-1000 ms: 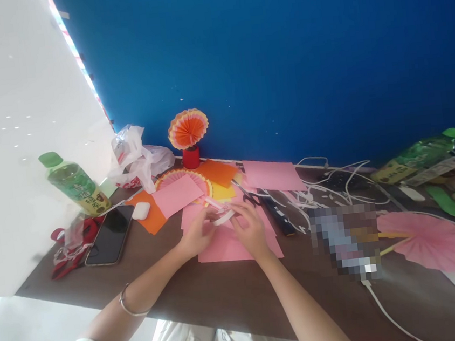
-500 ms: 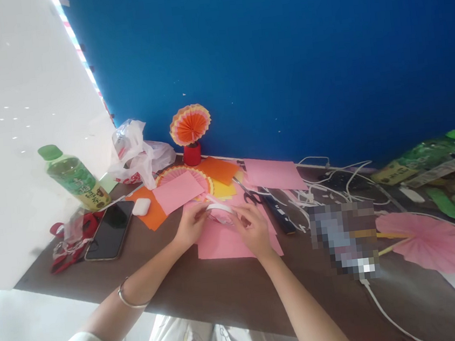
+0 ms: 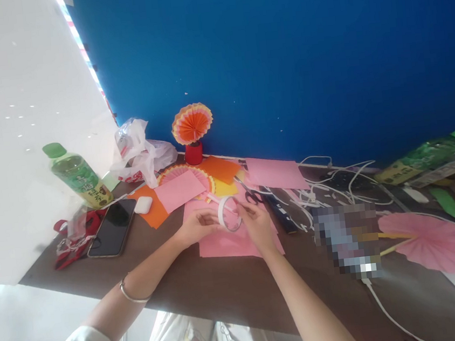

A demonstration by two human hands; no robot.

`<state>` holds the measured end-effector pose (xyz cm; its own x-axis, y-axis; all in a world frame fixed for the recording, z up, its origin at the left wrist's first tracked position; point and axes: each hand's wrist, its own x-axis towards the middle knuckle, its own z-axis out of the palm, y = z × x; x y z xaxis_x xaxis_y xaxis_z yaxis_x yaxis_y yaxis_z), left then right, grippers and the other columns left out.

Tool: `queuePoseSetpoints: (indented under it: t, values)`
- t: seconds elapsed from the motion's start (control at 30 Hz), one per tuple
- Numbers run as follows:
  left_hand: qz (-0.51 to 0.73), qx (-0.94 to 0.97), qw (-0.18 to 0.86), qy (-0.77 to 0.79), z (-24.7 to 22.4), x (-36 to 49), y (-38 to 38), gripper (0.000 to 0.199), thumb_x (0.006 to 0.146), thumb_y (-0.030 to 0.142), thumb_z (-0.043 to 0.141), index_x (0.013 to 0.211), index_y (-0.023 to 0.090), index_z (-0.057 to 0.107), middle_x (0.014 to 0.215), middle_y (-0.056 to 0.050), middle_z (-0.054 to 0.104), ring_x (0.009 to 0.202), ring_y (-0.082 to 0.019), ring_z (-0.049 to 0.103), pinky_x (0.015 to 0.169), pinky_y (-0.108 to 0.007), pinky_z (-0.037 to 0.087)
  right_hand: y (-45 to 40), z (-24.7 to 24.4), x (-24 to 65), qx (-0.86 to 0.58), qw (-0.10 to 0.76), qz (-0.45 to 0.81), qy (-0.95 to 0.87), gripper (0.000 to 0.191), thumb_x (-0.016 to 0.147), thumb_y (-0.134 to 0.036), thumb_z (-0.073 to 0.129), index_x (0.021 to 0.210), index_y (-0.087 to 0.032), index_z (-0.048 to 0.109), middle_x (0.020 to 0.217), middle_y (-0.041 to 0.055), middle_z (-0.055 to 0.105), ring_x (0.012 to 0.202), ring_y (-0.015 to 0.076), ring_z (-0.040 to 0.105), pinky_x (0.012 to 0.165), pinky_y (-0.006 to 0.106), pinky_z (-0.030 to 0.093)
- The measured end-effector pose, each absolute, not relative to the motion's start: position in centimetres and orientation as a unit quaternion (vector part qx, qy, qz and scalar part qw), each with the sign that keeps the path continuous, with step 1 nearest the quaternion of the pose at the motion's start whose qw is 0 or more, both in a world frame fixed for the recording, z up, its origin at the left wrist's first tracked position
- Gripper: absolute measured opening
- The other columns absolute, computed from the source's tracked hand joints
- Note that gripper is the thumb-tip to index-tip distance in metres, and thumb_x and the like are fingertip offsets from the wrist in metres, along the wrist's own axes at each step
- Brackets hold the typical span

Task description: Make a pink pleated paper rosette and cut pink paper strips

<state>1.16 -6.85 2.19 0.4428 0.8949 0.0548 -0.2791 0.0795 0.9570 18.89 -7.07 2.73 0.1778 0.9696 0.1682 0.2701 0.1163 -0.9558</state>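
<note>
A roll of white tape [image 3: 221, 214] stands tilted on its rim between my hands, its round opening showing. My left hand [image 3: 199, 226] grips it from the left side. At its right edge my right hand [image 3: 258, 226] has thumb and fingers pinched together on the roll. Both hands are above a stack of pink paper sheets [image 3: 229, 248]. Just beyond the roll lies a pleated paper fan [image 3: 209, 182] with yellow and orange edges, partly covered by a pink sheet [image 3: 181, 190]. Scissors [image 3: 251, 196] lie right of the roll, near my right hand.
An orange pleated paper fan [image 3: 192, 125] stands in a red holder by the blue wall. To the left are a phone [image 3: 113, 228], a white earbud case [image 3: 143, 205] and a green-capped bottle [image 3: 80, 178]. White cables [image 3: 351, 187] and a pink fan [image 3: 434, 243] lie at right.
The tape roll has turned so its round opening faces me more, and it sits slightly further right. My hands have shifted slightly around it. The view has also moved slightly.
</note>
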Motion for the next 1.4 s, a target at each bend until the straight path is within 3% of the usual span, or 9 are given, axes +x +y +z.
queuePoseSetpoints:
  t: [0.2,0.47,0.63,0.77,0.9,1.03,1.13,1.23,1.4]
  values:
    - [0.439,0.494,0.685,0.306,2.3,1.1,-6.8,0.029,0.06,0.027,0.075,0.085,0.015,0.066,0.079,-0.005,0.069,0.078,-0.02,0.065,0.08,-0.035,0.049,-6.9,2.3,19.0,-0.563,0.493,0.365,-0.554,0.034,0.071,-0.048,0.059,0.078,-0.015,0.066,0.067,0.0057,0.067,0.064,0.0199,0.063,0.058,0.03,0.049]
    - [0.391,0.446,0.76,0.267,2.2,0.6,-6.7,0.03,0.071,0.036,0.066,0.091,0.013,0.065,0.073,-0.008,0.068,0.068,-0.02,0.065,0.073,-0.035,0.049,-7.2,2.3,18.7,-0.527,0.453,0.337,-0.635,0.033,0.079,-0.04,0.051,0.093,-0.015,0.067,0.083,0.008,0.068,0.073,0.0197,0.063,0.069,0.033,0.049]
    - [0.487,0.448,0.682,0.311,1.8,0.3,-6.3,0.025,0.061,0.024,0.075,0.081,0.014,0.063,0.083,-0.007,0.069,0.085,-0.021,0.063,0.085,-0.037,0.044,-6.0,2.5,21.5,-0.577,0.488,0.114,-0.645,0.029,0.083,-0.032,0.042,0.09,-0.017,0.066,0.092,0.0103,0.064,0.089,0.0221,0.057,0.08,0.037,0.044]
    - [0.517,0.431,0.654,0.345,1.6,0.0,-5.5,0.039,0.06,0.019,0.073,0.096,0.014,0.061,0.097,-0.01,0.067,0.096,-0.024,0.061,0.091,-0.041,0.041,-5.0,1.9,25.3,-0.716,0.376,-0.082,-0.583,0.026,0.073,-0.024,0.048,0.089,-0.016,0.066,0.097,0.0157,0.059,0.097,0.0329,0.05,0.083,0.054,0.035]
    - [0.522,0.386,0.698,0.302,1.6,-0.2,-5.1,0.038,0.063,0.016,0.061,0.101,0.013,0.063,0.108,-0.012,0.064,0.108,-0.027,0.055,0.096,-0.041,0.037,-4.6,1.0,27.1,-0.792,0.233,-0.066,-0.56,0.03,0.069,-0.031,0.053,0.088,-0.012,0.065,0.098,0.022,0.058,0.097,0.0412,0.049,0.078,0.061,0.032]
    - [0.526,0.367,0.691,0.334,1.4,-0.3,-5.1,0.03,0.067,0.019,0.055,0.094,0.011,0.066,0.104,-0.013,0.065,0.104,-0.027,0.057,0.095,-0.041,0.039,-4.6,0.6,27.2,-0.798,0.174,-0.042,-0.576,0.03,0.074,-0.027,0.048,0.093,-0.009,0.062,0.092,0.0233,0.059,0.09,0.039,0.055,0.074,0.056,0.037]
    - [0.52,0.377,0.684,0.347,1.4,-0.3,-5.1,0.03,0.071,0.023,0.056,0.097,0.012,0.063,0.1,-0.012,0.066,0.096,-0.026,0.061,0.089,-0.041,0.042,-4.6,1.1,27.3,-0.807,0.194,-0.03,-0.557,0.032,0.079,-0.023,0.037,0.095,-0.006,0.059,0.09,0.0264,0.058,0.086,0.0377,0.058,0.07,0.052,0.041]
    - [0.511,0.392,0.675,0.36,1.7,-0.1,-5.3,0.036,0.07,0.022,0.059,0.106,0.015,0.058,0.095,-0.009,0.066,0.085,-0.022,0.063,0.083,-0.039,0.044,-4.5,1.9,27.5,-0.795,0.298,-0.008,-0.528,0.038,0.084,-0.025,0.028,0.098,-0.003,0.056,0.084,0.0255,0.059,0.081,0.0349,0.06,0.069,0.048,0.042]
    - [0.493,0.418,0.686,0.335,2.0,0.7,-5.8,0.041,0.068,0.017,0.061,0.108,0.014,0.056,0.088,-0.008,0.066,0.076,-0.018,0.061,0.074,-0.035,0.044,-4.8,2.8,25.7,-0.729,0.491,0.145,-0.454,0.04,0.086,-0.041,0.028,0.086,-0.012,0.056,0.053,0.0058,0.055,0.046,0.019,0.052,0.053,0.035,0.043]
